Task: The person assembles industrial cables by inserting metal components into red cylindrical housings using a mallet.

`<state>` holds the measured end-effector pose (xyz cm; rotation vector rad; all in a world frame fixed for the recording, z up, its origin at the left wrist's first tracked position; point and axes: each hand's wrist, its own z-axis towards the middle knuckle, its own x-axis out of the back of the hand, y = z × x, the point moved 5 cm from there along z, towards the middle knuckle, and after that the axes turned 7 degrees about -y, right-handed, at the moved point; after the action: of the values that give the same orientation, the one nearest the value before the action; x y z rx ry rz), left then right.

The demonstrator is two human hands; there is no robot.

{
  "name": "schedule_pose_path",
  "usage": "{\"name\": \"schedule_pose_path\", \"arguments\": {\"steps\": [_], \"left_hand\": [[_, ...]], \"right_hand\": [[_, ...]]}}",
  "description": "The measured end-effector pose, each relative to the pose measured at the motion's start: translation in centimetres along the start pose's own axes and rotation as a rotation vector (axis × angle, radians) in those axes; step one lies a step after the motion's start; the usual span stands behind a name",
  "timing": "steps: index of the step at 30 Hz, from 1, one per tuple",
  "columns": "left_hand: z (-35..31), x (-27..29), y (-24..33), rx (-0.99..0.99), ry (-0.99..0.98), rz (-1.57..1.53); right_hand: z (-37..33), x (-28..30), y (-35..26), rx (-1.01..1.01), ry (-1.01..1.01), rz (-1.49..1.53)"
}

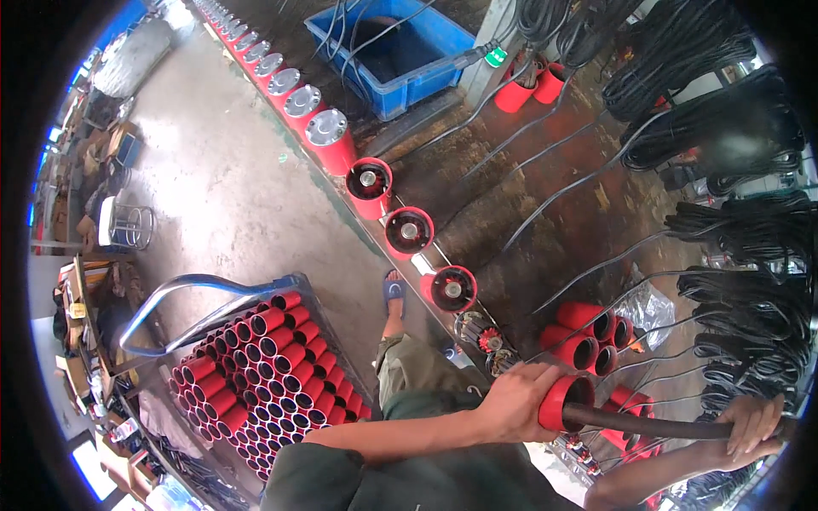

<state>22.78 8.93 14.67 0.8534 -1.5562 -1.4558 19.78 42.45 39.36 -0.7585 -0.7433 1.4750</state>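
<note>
My left hand is wrapped round a short red cylinder just in front of my body. A long dark rod has one end at the cylinder's open mouth; how far it reaches inside is hidden. Toward the rod's other end, on the right, my right hand grips it with closed fingers. Beyond my left hand, motor cores with wire windings stand along the bench edge. Past them is a red housing with a metal shaft at its centre, the nearest of three open ones.
Farther along the edge runs a row of red housings with silver caps. A blue bin stands behind. Black cable coils hang right, their leads crossing the bench. More red cylinders lie there. At left is a cart stacked with red tubes.
</note>
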Motion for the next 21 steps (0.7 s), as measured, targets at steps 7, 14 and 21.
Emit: {"name": "schedule_pose_path", "arguments": {"steps": [7, 14, 21], "left_hand": [[1.2, 2.4, 1.1, -0.161, 0.313, 0.134], [0.7, 2.6, -1.4, -0.032, 0.353, -0.079], [2.7, 1.3, -0.4, -0.070, 0.286, -0.051]], "right_hand": [[0.1, -4.1, 1.3, -0.061, -0.139, 0.229], [0.7, -20.2, 11.8, -0.369, -0.513, 0.732], [-1.6, -20.6, 15.0, -0.311, -0.580, 0.220]]}}
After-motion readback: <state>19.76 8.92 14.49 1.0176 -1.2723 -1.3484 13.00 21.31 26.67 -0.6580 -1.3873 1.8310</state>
